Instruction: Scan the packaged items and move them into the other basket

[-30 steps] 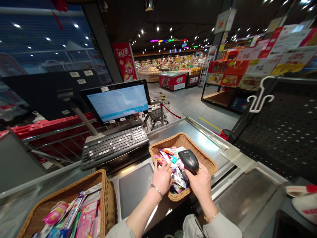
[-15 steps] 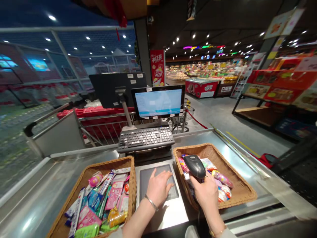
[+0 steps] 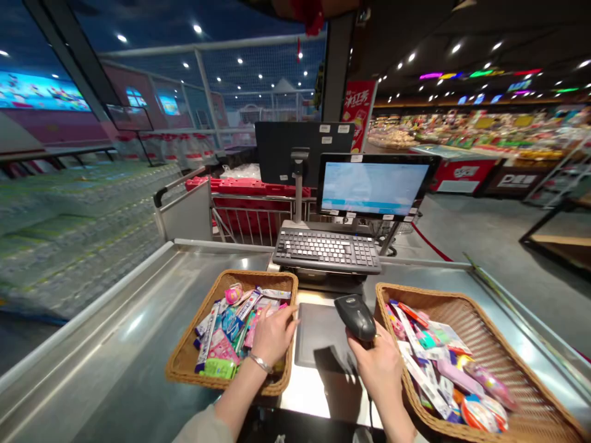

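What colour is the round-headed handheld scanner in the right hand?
The round-headed handheld scanner is black; the head view shows it best.

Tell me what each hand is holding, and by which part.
The right hand grips the black scanner by its handle. The left hand is over the left basket; whether it holds anything cannot be told.

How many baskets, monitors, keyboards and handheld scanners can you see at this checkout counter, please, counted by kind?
Wicker baskets: 2
Monitors: 2, one seen from behind
Keyboard: 1
Handheld scanner: 1, in the right hand
Total: 6
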Motion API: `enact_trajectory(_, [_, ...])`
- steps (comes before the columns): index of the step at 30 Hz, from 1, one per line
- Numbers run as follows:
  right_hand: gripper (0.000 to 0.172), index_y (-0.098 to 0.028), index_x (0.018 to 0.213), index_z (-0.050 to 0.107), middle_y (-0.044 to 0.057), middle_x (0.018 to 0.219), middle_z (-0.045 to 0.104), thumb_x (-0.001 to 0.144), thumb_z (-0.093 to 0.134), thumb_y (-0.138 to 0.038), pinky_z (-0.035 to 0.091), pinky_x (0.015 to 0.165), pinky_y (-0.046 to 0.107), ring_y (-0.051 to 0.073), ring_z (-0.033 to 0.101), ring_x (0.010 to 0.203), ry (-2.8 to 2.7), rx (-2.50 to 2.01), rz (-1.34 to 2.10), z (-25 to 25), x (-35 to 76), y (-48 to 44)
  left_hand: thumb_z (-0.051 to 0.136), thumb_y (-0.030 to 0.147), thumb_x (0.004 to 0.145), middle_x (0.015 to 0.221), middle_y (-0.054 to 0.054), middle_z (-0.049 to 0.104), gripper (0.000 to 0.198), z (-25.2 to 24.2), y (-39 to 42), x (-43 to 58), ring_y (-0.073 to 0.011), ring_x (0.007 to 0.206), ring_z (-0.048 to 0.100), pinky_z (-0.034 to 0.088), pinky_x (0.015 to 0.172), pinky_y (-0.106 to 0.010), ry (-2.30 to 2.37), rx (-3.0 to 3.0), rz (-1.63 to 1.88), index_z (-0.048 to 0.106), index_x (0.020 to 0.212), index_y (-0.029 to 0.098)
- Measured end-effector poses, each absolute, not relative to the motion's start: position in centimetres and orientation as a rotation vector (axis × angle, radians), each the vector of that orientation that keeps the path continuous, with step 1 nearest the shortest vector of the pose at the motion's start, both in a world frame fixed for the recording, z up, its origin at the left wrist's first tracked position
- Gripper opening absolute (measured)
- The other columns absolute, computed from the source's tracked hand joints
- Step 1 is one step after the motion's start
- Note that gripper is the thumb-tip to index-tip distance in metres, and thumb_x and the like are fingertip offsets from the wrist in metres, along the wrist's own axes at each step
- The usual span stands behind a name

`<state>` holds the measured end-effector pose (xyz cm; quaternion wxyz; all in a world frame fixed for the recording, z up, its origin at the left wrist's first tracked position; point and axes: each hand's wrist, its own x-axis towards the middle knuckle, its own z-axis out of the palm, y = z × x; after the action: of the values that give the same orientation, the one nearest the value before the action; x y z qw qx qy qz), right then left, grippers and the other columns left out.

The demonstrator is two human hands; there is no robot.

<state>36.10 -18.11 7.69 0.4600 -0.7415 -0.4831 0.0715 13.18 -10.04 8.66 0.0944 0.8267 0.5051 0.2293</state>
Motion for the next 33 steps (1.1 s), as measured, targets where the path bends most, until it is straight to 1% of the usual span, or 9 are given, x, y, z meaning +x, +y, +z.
enact_trajectory(4, [0.035,-0.017,0.087,0.075,0.015,0.105,0.072,0.073,0.061,-0.047,0.046,0.097,0.043,0.031,0.062,0.108,-1.256,-1.806,0.219,7.7,34.1,-17.5,0.056,0.029,0.091,0.114,-0.004,0.073,0.027,7.9,-8.1,9.0,-0.0219,0.103,0.069,0.029,0.115,-0.051,1.606,2.453,0.58,0.065,0.116,0.028])
enact_trajectory(9, [0.035,-0.018,0.083,0.074,0.014,0.105,0.073,0.071,0.061,-0.048,0.045,0.096,0.045,0.032,0.062,0.109,-1.271,-1.84,0.273,7.7,32.4,-17.0,0.065,0.023,0.083,0.11,-0.003,0.075,0.028,6.6,-5.8,4.6,-0.0244,0.103,0.069,0.014,0.117,-0.061,1.608,2.515,0.301,0.066,0.111,0.028])
enact_trajectory(11, [0.035,-0.018,0.081,0.074,0.014,0.102,0.073,0.071,0.061,-0.048,0.046,0.096,0.045,0.032,0.062,0.11,-1.294,-1.827,0.287,7.8,32.1,-16.8,0.072,0.021,0.077,0.117,-0.004,0.072,0.04,5.8,-5.1,3.3,-0.0266,0.112,0.065,0.006,0.116,-0.065,1.569,2.569,0.181,0.064,0.115,0.03])
enact_trajectory(14, [0.034,-0.019,0.081,0.074,0.013,0.098,0.074,0.072,0.06,-0.047,0.047,0.095,0.043,0.031,0.062,0.109,-1.316,-1.796,0.279,7.9,31.7,-16.7,0.082,0.019,0.065,0.136,-0.007,0.061,0.065,4.8,-4.2,1.9,-0.0324,0.133,0.048,-0.001,0.112,-0.07,1.433,2.677,0.032,0.059,0.123,0.034])
enact_trajectory(17, [0.034,-0.019,0.081,0.075,0.012,0.097,0.074,0.072,0.059,-0.048,0.047,0.094,0.043,0.031,0.062,0.108,-1.328,-1.803,0.277,7.9,31.4,-16.6,0.085,0.013,0.058,0.14,-0.008,0.057,0.079,4.0,-3.3,1.2,-0.0342,0.135,0.045,-0.001,0.11,-0.074,1.337,2.72,-0.071,0.055,0.127,0.037])
enact_trajectory(19, [0.036,-0.018,0.081,0.075,0.013,0.097,0.074,0.071,0.059,-0.049,0.047,0.094,0.043,0.032,0.063,0.108,-1.335,-1.818,0.285,7.9,31.3,-16.5,0.08,0.01,0.063,0.142,-0.007,0.056,0.074,3.9,-2.8,1.1,-0.0336,0.135,0.044,0.002,0.109,-0.074,1.297,2.767,-0.081,0.055,0.127,0.039])
enact_trajectory(24, [0.038,-0.018,0.081,0.075,0.013,0.097,0.074,0.071,0.059,-0.051,0.047,0.093,0.043,0.032,0.062,0.108,-1.344,-1.84,0.311,7.7,31.1,-16.4,0.056,0.009,0.086,0.147,-0.002,0.05,0.046,4.3,-1.7,2.4,-0.0261,0.142,0.036,0.011,0.113,-0.067,1.117,2.878,-0.076,0.062,0.118,0.042])
enact_trajectory(28, [0.037,-0.018,0.078,0.074,0.013,0.095,0.074,0.071,0.06,-0.051,0.048,0.092,0.042,0.032,0.063,0.107,-1.36,-1.845,0.304,7.5,31.1,-16.6,0.06,0.009,0.082,0.145,0.008,0.052,0.041,4.6,-1.1,3.8,-0.0206,0.144,0.033,0.016,0.116,-0.058,1.003,2.788,-0.067,0.068,0.102,0.044])
enact_trajectory(33, [0.036,-0.018,0.08,0.073,0.014,0.098,0.073,0.072,0.061,-0.051,0.049,0.09,0.042,0.032,0.063,0.107,-1.351,-1.874,0.278,7.2,31.3,-16.9,0.067,0.008,0.072,0.134,0.013,0.061,0.033,4.2,0.2,4.6,-0.0187,0.14,0.04,0.015,0.118,-0.054,0.913,2.648,-0.024,0.071,0.077,0.041])
